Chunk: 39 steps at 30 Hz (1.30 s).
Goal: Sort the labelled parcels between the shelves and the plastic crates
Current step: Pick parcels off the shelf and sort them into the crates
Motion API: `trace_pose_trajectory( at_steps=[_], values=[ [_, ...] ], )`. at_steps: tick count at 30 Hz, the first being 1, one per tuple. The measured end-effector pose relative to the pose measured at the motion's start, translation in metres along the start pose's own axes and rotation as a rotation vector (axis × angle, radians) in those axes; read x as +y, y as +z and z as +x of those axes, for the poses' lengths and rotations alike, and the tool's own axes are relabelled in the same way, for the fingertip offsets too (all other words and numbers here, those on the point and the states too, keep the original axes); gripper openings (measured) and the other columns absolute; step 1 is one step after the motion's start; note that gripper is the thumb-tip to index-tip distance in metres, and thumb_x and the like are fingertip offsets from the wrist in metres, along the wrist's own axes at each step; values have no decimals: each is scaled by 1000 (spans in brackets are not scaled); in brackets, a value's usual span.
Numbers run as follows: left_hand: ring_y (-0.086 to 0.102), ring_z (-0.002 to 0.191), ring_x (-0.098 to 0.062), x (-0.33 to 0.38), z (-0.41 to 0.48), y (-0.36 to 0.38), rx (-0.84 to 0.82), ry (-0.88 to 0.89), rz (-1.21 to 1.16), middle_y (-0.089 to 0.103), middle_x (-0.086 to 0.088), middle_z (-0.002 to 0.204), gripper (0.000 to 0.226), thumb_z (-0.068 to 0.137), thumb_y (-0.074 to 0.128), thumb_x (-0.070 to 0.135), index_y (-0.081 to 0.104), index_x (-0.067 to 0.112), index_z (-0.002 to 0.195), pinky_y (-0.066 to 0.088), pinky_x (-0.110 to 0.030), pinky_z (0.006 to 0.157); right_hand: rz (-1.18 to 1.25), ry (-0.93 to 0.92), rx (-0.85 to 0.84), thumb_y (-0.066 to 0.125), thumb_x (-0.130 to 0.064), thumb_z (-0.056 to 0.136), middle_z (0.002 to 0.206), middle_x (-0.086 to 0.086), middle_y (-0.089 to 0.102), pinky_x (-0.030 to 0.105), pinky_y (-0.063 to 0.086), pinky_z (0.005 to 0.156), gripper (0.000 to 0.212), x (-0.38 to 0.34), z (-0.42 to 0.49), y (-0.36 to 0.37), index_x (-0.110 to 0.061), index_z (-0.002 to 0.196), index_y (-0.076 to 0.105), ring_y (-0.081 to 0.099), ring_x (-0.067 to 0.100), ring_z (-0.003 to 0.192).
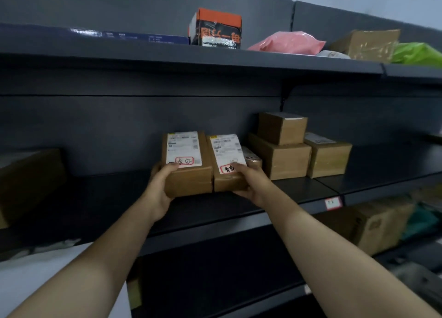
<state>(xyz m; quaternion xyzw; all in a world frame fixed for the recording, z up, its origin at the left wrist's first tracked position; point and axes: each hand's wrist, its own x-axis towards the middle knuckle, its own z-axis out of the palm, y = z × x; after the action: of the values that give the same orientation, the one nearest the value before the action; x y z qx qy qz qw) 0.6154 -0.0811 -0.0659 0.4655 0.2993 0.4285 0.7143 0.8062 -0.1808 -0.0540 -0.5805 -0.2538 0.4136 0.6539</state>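
Two brown cardboard parcels with white labels lie side by side on the dark middle shelf (299,188). My left hand (160,188) grips the left parcel (189,176) at its near left corner, thumb on the label. My right hand (251,183) grips the right parcel (227,179) at its near right corner, thumb on the red-ringed writing. Both parcels touch each other along their long sides.
Three stacked brown boxes (287,155) stand just right of the pair. A larger box (28,181) sits far left. On the top shelf are an orange-black box (217,28), a pink bag (289,42) and a green bag (416,53). Lower right holds another carton (368,224).
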Motion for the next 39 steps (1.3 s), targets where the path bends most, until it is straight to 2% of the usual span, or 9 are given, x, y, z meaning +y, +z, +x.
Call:
trace_pose_trajectory(
  at_steps=[5, 11, 15, 21, 24, 26, 29, 35, 39],
  values=[
    [53, 112, -20, -4, -14, 42, -161, 76, 63, 59, 3, 122, 57, 84, 57, 25, 38, 43, 134, 44, -44, 89, 82, -176, 85, 60, -25, 91, 114, 1, 66, 48, 52, 93, 34, -10, -23, -43, -30, 124, 53, 62, 20, 105],
    [58, 107, -21, -34, -37, 110, -326, 77, 34, 63, 1, 119, 69, 70, 63, 37, 42, 36, 135, 47, -37, 76, 35, -262, 239, 60, -20, 88, 115, 2, 65, 41, 57, 78, 41, -18, -70, -127, -30, 126, 48, 65, 22, 101],
    [61, 100, -19, -69, -63, 171, -410, 37, 12, 67, 2, 108, 46, 84, 57, 32, 48, 30, 129, 47, -36, 75, 40, -248, 345, 62, -20, 87, 112, 2, 67, 34, 58, 66, 43, -18, -110, -196, -29, 127, 47, 69, 19, 93],
    [59, 87, -17, -147, -118, 285, -459, -137, 86, 63, 0, 108, 43, 86, 55, 36, 48, 28, 128, 45, -33, 68, -66, -219, 579, 65, -32, 84, 122, 1, 61, 41, 58, 75, 50, -3, -182, -328, -27, 131, 47, 64, 17, 99],
    [58, 84, -19, -198, -152, 344, -518, -279, 193, 60, -4, 110, 45, 87, 54, 40, 47, 26, 129, 46, -34, 66, -87, -155, 700, 63, -32, 87, 123, 3, 59, 44, 58, 76, 48, 10, -230, -402, -25, 131, 47, 62, 20, 100],
    [59, 91, -23, -235, -178, 380, -554, -379, 243, 60, -7, 113, 44, 85, 57, 43, 47, 27, 126, 50, -38, 74, -80, -97, 758, 63, -33, 88, 124, 6, 58, 50, 57, 80, 47, 23, -262, -449, -24, 131, 46, 62, 24, 102],
    [59, 93, -24, -284, -214, 424, -585, -512, 334, 61, -8, 110, 44, 83, 60, 47, 49, 29, 121, 49, -36, 75, -131, 23, 855, 60, -35, 91, 122, 6, 58, 43, 58, 75, 49, 46, -308, -509, -20, 135, 43, 62, 21, 94],
    [59, 85, -23, -365, -247, 480, -675, -615, 476, 62, -7, 100, 42, 86, 59, 44, 48, 28, 123, 48, -33, 67, -153, 191, 1025, 62, -32, 89, 122, 8, 58, 44, 57, 77, 55, 93, -365, -598, -18, 138, 39, 62, 25, 101],
    [59, 92, -25, -420, -249, 502, -756, -681, 588, 62, -9, 108, 54, 83, 63, 40, 42, 28, 131, 48, -37, 78, -135, 316, 1101, 63, -33, 87, 119, 7, 59, 51, 56, 82, 56, 126, -380, -641, -21, 136, 39, 63, 26, 101]
  ],
)
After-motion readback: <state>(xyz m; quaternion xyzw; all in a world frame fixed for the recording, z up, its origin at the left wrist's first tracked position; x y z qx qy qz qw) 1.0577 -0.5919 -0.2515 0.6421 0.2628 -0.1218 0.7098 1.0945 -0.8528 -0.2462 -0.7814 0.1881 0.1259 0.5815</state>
